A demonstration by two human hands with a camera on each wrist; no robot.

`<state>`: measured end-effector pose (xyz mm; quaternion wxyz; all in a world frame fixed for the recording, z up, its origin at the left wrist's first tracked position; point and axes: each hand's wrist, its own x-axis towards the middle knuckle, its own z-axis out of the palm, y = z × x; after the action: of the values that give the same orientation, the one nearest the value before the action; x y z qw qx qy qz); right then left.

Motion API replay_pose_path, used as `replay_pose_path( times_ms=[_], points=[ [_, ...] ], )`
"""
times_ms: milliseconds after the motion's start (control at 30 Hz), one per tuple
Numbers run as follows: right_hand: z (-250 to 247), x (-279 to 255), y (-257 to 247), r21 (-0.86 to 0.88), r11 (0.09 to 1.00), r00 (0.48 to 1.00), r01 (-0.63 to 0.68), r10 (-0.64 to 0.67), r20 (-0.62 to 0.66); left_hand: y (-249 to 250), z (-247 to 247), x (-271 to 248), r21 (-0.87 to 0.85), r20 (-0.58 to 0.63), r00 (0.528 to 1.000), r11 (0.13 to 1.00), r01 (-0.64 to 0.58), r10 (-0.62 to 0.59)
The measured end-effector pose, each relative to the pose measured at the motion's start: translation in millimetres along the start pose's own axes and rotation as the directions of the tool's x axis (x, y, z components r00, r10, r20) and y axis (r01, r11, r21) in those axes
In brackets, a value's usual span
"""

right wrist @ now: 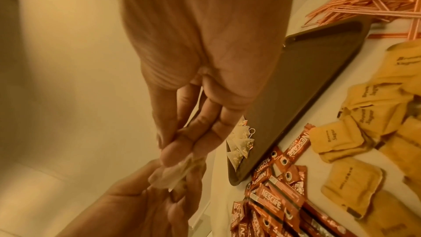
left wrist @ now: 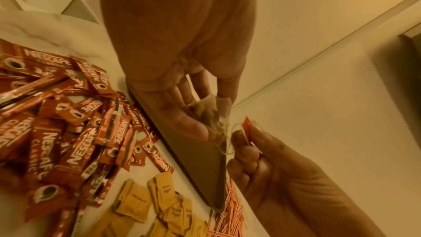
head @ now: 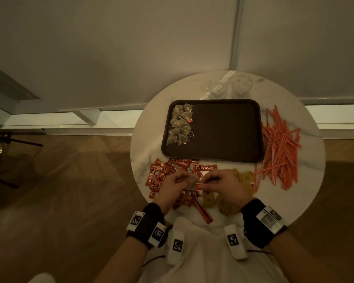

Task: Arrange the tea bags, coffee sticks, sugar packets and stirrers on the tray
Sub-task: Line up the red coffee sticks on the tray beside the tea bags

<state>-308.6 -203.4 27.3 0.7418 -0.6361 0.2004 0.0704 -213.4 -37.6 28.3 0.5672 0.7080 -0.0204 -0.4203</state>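
Fingers of my left hand pinch a pyramid tea bag by its mesh body, while my right hand nips the small red paper tag on its string; both hands hang together over the near edge of the bench, just short of the tray. I judge the bag nearly weightless, soft and easily crushed, its mesh liable to tear and its thin string to snag or tangle, so I would carry it by a light pinch at a seam or corner and keep the tag under control. Other tea bags already lie in a cluster at the tray's left end. Coffee sticks are heaped on the bench to my left, yellow sugar packets under and beside my right hand, orange stirrers scattered to the right of the tray. Round and pale, the bench top looks like marble; two glasses stand beyond the tray. Behind is a plain light wall, below a wooden floor, the room dim and warm-lit.
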Motion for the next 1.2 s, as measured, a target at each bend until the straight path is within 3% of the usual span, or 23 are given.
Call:
replay_pose_path(
  times_ms=[267,500,633,733,833,933,1067,1200],
  points=[
    [23.5,15.0,2.5,-0.111,0.994,0.986,0.022,-0.040,-0.161,6.9,-16.7,7.8,-0.144,0.119,0.992,0.988,0.065,-0.048],
    [55.1,38.6,11.0,-0.219,0.975,0.971,-0.035,-0.019,-0.237,-4.1,-57.3,28.0,-0.084,0.183,0.983,0.996,0.038,-0.022],
    [73.9,51.3,18.0,-0.284,0.952,0.973,-0.114,0.050,-0.223,-7.0,-84.6,44.6,0.053,0.267,0.964,0.998,-0.020,0.005],
    [82.0,61.2,18.0,-0.347,0.928,0.964,-0.136,0.044,-0.261,-5.9,-96.7,49.0,0.011,0.280,0.958,0.998,0.056,-0.057],
    [86.3,66.9,12.9,-0.334,0.937,0.958,-0.100,0.000,-0.286,-4.2,-102.4,53.3,-0.107,0.242,0.964,0.984,0.140,-0.111],
    [81.3,70.3,7.6,-0.337,0.942,0.971,-0.016,-0.066,-0.231,0.7,-100.5,56.3,-0.171,0.240,0.961,0.969,0.179,-0.135],
    [68.3,70.6,12.5,-0.455,0.885,0.963,0.100,-0.201,-0.180,4.1,-91.3,51.0,-0.176,0.321,0.920,0.941,0.290,-0.224],
    [52.9,68.9,22.0,-0.511,0.844,0.960,0.164,-0.255,-0.113,-0.1,-77.4,50.3,-0.082,0.312,0.929,0.969,0.235,-0.199]
  ],
)
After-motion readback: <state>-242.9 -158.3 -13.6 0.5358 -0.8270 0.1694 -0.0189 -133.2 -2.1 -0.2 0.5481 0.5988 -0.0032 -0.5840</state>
